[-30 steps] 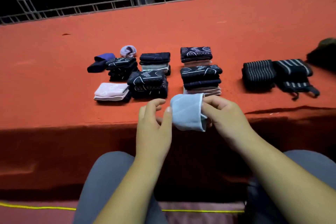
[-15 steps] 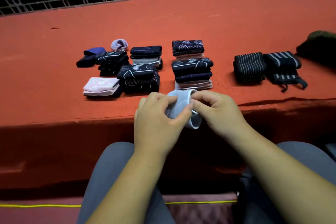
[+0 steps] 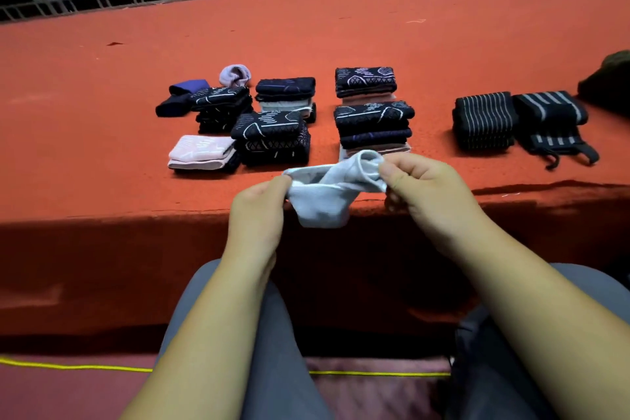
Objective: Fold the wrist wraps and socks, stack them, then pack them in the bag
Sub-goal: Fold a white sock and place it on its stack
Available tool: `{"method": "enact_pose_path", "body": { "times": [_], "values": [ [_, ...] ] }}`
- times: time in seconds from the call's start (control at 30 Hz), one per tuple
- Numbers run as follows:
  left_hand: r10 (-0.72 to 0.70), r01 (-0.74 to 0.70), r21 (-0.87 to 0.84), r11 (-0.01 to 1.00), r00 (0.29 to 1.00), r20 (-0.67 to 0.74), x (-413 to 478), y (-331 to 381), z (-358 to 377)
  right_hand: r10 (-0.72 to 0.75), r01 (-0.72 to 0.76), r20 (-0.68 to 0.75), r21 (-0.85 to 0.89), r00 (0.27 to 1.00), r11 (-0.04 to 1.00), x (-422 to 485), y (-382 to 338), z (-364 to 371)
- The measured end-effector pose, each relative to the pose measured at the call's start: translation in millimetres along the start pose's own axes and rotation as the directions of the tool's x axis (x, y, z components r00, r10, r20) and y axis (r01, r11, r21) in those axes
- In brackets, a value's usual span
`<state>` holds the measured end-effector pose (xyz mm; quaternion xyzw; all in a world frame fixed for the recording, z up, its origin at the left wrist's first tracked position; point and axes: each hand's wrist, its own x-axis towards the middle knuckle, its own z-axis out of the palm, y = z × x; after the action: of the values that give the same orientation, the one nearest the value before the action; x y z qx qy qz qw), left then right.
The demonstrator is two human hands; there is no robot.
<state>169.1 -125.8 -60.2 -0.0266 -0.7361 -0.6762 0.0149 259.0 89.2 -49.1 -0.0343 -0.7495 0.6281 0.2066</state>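
Left hand (image 3: pixel 259 211) pinches one end of a pale blue sock (image 3: pixel 327 201) between thumb and curled fingers, and the right hand (image 3: pixel 429 194) pinches the other end, where the cloth bunches into a rounded fold. The sock hangs in the air between the 2 hands, just above the near edge of a table covered in red cloth (image 3: pixel 102 181), with its middle sagging below the edge.

Behind the hands, folded socks sit in stacks on the cloth. A tall dark stack (image 3: pixel 373 126) lies just beyond the held sock, with a shorter patterned stack (image 3: pixel 365 82) farther back. To the left are 3 more dark stacks (image 3: pixel 272 138), (image 3: pixel 286 95), (image 3: pixel 221 106), a folded pink sock (image 3: pixel 199 152) touching the nearest of them, a dark blue sock (image 3: pixel 180 97) and a rolled lilac sock (image 3: pixel 235 75). Well to the right, 2 black striped wrist wraps (image 3: pixel 482 119), (image 3: pixel 550 123) lie side by side, touching. A dark object (image 3: pixel 610 82) sits at the right edge, too cut off to identify.

Grey trouser legs (image 3: pixel 272 334) show below the forearms, and a yellow cord (image 3: pixel 68 366) runs across the floor.
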Motion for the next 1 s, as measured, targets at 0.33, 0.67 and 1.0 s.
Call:
{"method": "enact_pose_path", "body": {
  "times": [0.33, 0.67, 1.0],
  "values": [
    [-0.285, 0.252, -0.6, 0.759, 0.958, 0.043, 31, 6, -24, 0.25, -0.095, -0.186, 0.591, 0.95, 0.801, 13, -5, -22],
    [0.126, -0.084, -0.21, 0.974, 0.972, 0.197, 1, 6, -19, 0.02, -0.026, 0.138, 0.048, 0.99, 0.999, -7, -8, -24],
    [0.243, -0.222, -0.098, 0.97, 0.884, 0.398, -26, 8, -1, 0.068, -0.011, 0.283, -0.199, 0.957, 0.98, -13, 3, 5]
  ]
}}
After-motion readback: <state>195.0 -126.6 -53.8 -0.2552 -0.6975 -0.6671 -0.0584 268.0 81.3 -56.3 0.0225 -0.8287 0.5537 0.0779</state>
